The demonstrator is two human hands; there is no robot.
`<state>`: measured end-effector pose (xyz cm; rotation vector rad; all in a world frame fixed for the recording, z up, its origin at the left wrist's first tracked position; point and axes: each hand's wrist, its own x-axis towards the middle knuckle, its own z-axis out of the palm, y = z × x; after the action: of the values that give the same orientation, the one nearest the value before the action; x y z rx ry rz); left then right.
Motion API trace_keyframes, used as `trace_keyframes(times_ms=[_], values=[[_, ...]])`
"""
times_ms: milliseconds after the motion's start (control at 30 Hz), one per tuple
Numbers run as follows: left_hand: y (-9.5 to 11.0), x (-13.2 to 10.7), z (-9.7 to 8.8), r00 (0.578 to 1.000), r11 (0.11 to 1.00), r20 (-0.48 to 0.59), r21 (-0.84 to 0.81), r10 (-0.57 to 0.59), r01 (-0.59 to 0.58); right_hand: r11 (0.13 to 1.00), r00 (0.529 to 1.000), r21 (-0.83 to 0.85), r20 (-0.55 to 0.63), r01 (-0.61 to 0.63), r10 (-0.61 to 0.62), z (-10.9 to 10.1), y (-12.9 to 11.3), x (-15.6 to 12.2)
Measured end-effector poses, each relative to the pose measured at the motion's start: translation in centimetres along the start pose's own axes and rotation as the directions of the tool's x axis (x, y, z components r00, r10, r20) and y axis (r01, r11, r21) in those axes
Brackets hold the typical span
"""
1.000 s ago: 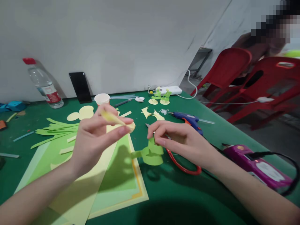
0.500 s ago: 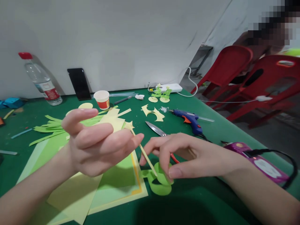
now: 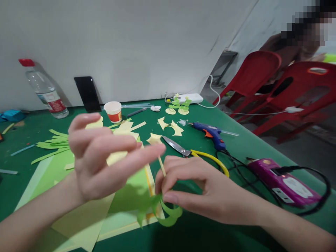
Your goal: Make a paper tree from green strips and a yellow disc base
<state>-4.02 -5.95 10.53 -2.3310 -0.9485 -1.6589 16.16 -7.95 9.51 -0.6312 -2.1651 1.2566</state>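
My right hand (image 3: 194, 189) pinches a thin pale-yellow stick (image 3: 162, 166) between thumb and fingers. A small yellow paper star (image 3: 154, 138) tops the stick, and curled green paper strips (image 3: 172, 219) hang beneath the fingers. How the strips join the stick is hidden by the hand. My left hand (image 3: 102, 157), slightly blurred, is open in the air with its fingers apart, one of them stretched across towards the stick just under the star. I cannot tell whether that fingertip touches it. Scissors (image 3: 177, 145) with yellow-and-red handles lie behind my right hand.
Green and yellow paper sheets (image 3: 126, 224) lie under my left hand. A blue glue gun (image 3: 210, 133), a purple power socket (image 3: 286, 185) with cables, and two small paper plants (image 3: 183, 105) are on the right. A paper cup (image 3: 113, 113), phone (image 3: 88, 92) and bottle (image 3: 48, 92) stand behind. A person sits beyond red chairs (image 3: 254, 73).
My right hand has shifted left and pinches the stick, which now stands more upright with its star further right. The green strips moved left with it. My left hand's fingers have spread more.
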Motion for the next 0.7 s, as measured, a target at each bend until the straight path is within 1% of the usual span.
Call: trace_keyframes(times_ms=[33,67,100,133,167,200,233,267,300,333,433,567,633,700], values=[[0.2,0.0,-0.1,0.994,0.994,-0.002,0.027,0.11,-0.11,1.0,1.0,-0.009,-0.006,0.016,-0.016,0.0,-0.1,-0.1],[0.3,0.1,-0.3,0.987,0.987,0.015,0.026,0.157,-0.157,0.999,0.999,-0.015,-0.008,0.031,-0.031,-0.1,-0.1,-0.1],[0.5,0.2,-0.5,0.991,0.995,0.085,-0.031,0.101,-0.099,0.999,0.999,-0.02,-0.007,0.044,-0.044,-0.1,-0.1,-0.2],[0.7,0.4,-0.6,0.979,0.993,0.204,-0.103,-0.029,0.051,0.998,0.998,-0.023,-0.002,0.056,-0.056,-0.1,-0.1,-0.2],[0.9,0.5,-0.7,0.933,0.966,0.327,-0.153,-0.151,0.21,0.998,0.998,-0.021,0.004,0.066,-0.066,-0.1,0.0,-0.2],[1.1,0.6,-0.7,0.868,0.92,0.432,-0.179,-0.244,0.348,0.997,0.997,-0.015,0.013,0.075,-0.074,-0.1,0.0,-0.2],[1.2,0.7,-0.7,0.807,0.873,0.506,-0.19,-0.305,0.449,0.997,0.996,-0.006,0.023,0.081,-0.081,-0.1,0.1,-0.2],[1.3,0.7,-0.6,0.764,0.833,0.55,-0.202,-0.338,0.514,0.997,0.996,0.003,0.033,0.082,-0.082,-0.1,0.1,-0.2],[1.4,0.7,-0.5,0.741,0.803,0.57,-0.22,-0.355,0.554,0.997,0.996,0.012,0.041,0.08,-0.08,-0.1,0.2,-0.2],[1.4,0.7,-0.3,0.73,0.777,0.575,-0.241,-0.368,0.582,0.997,0.996,0.02,0.049,0.076,-0.077,0.0,0.2,-0.1],[1.6,0.6,0.0,0.724,0.725,0.566,-0.293,-0.394,0.623,0.998,0.996,0.029,0.065,0.061,-0.062,-0.1,0.3,-0.1],[1.5,0.5,-0.1,0.725,0.713,0.559,-0.304,-0.404,0.632,0.998,0.996,0.054,0.076,0.035,-0.039,-0.2,0.3,-0.1],[1.4,0.4,-0.1,0.717,0.709,0.573,-0.303,-0.398,0.636,0.998,0.998,0.062,0.064,0.015,-0.019,-0.2,0.2,-0.1],[1.3,0.0,0.1,0.695,0.674,0.604,-0.326,-0.391,0.663,0.999,1.0,0.031,0.009,0.008,-0.008,-0.2,0.2,-0.1]])
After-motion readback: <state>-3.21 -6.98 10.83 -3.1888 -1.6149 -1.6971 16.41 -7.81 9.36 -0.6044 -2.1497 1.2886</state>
